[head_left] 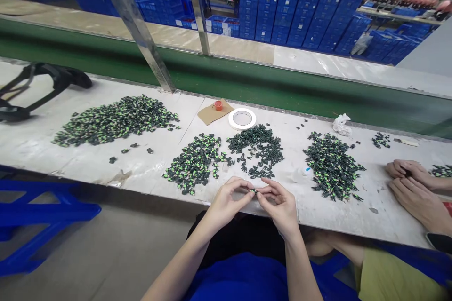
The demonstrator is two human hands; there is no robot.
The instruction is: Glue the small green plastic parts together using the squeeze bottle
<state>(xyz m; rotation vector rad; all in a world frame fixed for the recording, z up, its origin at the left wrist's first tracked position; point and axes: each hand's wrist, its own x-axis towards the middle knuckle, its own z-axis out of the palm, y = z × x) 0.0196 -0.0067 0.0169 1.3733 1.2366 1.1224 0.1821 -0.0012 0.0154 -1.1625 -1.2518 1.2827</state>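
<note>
My forearms reach forward side by side and converge slightly. My left hand (229, 200) and my right hand (281, 204) nearly meet, fingers bent, thumbs and index fingertips pinched together in a close grip.

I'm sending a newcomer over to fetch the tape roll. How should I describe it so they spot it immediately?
On the long white table, find the middle heap of small dark parts. The tape roll lies flat at its far edge, just right of the brown cardboard bearing a small red pot. It is the only white ring there.
</note>
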